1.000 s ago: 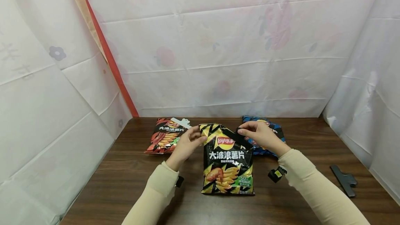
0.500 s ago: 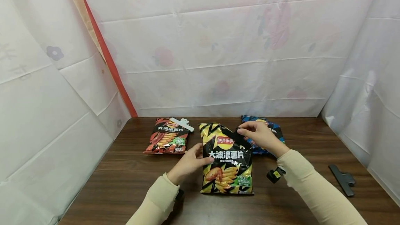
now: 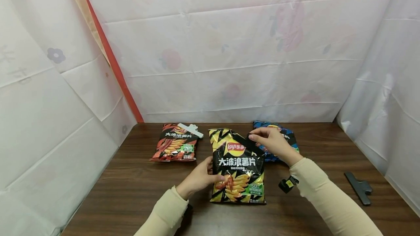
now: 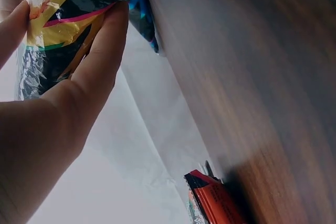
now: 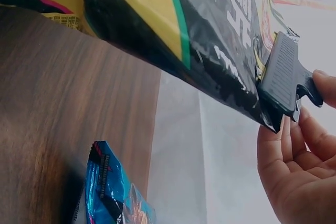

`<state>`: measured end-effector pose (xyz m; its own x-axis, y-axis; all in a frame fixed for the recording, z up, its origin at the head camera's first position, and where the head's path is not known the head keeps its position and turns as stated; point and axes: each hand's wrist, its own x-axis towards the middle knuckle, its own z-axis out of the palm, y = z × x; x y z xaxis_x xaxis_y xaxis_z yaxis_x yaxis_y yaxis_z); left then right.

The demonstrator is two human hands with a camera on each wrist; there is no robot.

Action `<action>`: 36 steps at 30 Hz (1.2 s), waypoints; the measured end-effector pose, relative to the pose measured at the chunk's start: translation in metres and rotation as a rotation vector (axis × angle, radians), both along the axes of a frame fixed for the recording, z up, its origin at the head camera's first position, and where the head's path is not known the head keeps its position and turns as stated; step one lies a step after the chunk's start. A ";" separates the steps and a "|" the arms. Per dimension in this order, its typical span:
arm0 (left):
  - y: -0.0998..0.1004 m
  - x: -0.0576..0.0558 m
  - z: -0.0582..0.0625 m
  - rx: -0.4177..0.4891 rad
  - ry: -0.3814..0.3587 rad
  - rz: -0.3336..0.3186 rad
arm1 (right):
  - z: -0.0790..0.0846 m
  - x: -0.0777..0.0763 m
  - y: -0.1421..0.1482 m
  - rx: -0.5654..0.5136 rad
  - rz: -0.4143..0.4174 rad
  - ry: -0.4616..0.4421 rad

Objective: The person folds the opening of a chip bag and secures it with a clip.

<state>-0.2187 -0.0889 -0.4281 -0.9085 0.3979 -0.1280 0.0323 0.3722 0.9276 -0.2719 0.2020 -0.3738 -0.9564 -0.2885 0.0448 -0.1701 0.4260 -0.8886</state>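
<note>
A black-and-yellow potato chip bag (image 3: 233, 170) stands upright, or nearly so, in the middle of the head view. My left hand (image 3: 198, 177) holds its left edge, thumb on the front and the other fingers behind; the left wrist view shows this hand (image 4: 79, 93) with the bag between thumb and fingers. Across the bag's top right corner sits a black bag clip (image 5: 281, 74). My right hand (image 3: 273, 143) pinches the clip's handle, with the thumb (image 5: 325, 85) on one side and fingers below.
Behind on the left lies a red chip bag (image 3: 174, 145) with a white clip (image 3: 191, 130) on its corner. A blue chip bag (image 3: 288, 137) lies behind my right hand. Another black clip (image 3: 359, 188) rests at the right of the wooden table (image 3: 131, 199). White sheeting (image 3: 229, 46) encloses the sides and back.
My left hand has slid from the chip bag's top left corner down to lower on its left edge. The right hand stays at the clip.
</note>
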 end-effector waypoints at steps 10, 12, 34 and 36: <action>-0.001 0.001 0.000 0.015 0.016 0.016 | -0.001 0.003 0.001 -0.041 -0.009 -0.053; -0.001 0.000 -0.001 0.020 0.019 0.018 | -0.002 0.005 0.002 -0.055 -0.005 -0.048; 0.000 0.005 0.002 -0.007 0.032 0.049 | -0.040 0.039 0.009 -0.180 -0.060 -0.082; 0.000 0.005 0.002 -0.007 0.038 0.052 | -0.044 0.043 0.008 -0.207 -0.083 -0.132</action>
<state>-0.2141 -0.0894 -0.4263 -0.9322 0.3489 -0.0960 0.0473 0.3806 0.9235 -0.2289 0.2097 -0.4180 -0.9780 -0.2063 -0.0319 -0.0191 0.2408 -0.9704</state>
